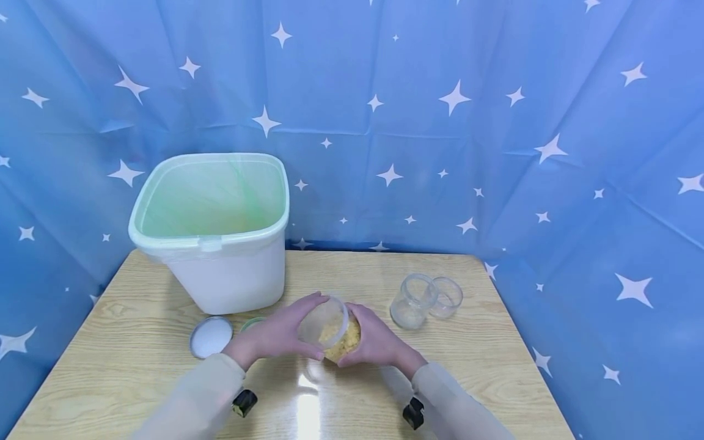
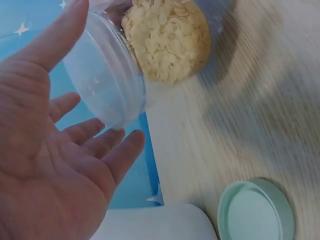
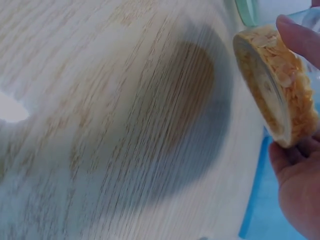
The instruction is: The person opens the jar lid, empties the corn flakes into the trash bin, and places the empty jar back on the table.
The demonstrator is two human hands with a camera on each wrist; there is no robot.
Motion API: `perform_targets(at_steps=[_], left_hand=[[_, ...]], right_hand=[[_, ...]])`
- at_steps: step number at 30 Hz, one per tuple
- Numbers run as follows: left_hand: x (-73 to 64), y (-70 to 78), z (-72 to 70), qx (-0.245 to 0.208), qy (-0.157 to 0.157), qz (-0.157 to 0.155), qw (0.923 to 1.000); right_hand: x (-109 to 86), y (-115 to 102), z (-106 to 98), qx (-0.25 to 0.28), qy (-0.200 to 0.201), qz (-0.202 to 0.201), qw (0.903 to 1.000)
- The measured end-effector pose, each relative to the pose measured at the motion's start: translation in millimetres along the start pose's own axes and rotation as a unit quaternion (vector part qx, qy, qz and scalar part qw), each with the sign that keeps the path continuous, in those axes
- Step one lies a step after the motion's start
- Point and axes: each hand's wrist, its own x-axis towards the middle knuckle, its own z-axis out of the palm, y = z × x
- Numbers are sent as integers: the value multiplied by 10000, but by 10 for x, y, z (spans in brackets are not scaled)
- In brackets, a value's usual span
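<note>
Over the middle of the wood-grain table (image 1: 137, 379), two bare hands work close together, each holding one side of a see-through load. Left hand (image 1: 280, 330) grips a clear round container (image 1: 319, 322), thumb at the near side, fingertips at the far side, digits spread apart with the container's width between. Right hand (image 1: 379, 339) holds a flake-filled round container (image 1: 348, 342) just to the right, pinching it between thumb and fingers across its width. Pale yellow flakes press against the wall; right wrist view shows its round base, container tilted well off upright. Clear container also tilted, its rim on the right side, facing the flakes. Whether the two touch, cannot tell; fingers cover part of the join.

Left of the hands: white disc-shaped lid (image 1: 211, 337) flat on the table. Green lid (image 2: 252, 215) between it and the left hand, partly hidden from the head view, near the bin's foot. White bin (image 1: 236, 275) stands at far left, translucent green liner (image 1: 209, 189) spread inside and over the rim.

Far right: clear jar (image 1: 409, 308) upright, and a shorter clear vessel (image 1: 448, 298) just beside it, overlapping in view. Pale sleeves (image 1: 187, 397) on both arms, a small black device (image 1: 244, 403) at each wrist. Blue curtain (image 1: 352, 73) with white stars behind. Bright glare on the tabletop, near side.
</note>
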Motion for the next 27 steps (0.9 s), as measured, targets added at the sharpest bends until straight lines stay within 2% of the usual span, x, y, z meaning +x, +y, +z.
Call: perform_targets(at_steps=[3,6,9,12,14,19,27], left_hand=[[39,40,10,73,24,-62,10000],[60,66,9,158,-12,9,9999],[65,87,18,450,-120,80,9989],[62,108,34,914,-94,119,9957],[62,118,41,1188,12,181,9927],[58,119,33,1444,221,317,9888],[59,102,29,1960,468,457,9784]], right_hand=[[-1,-31,10,-93,-15,52,9999],[-1,-45,22,-288,-2,57,9996],[-6,-54,26,-524,-29,89,9986],[-11,-44,27,-433,-105,53,9990],[-11,-39,25,-175,-187,36,9997],[-7,-34,32,309,-336,42,9990],[4,-26,98,59,-143,4,9999]])
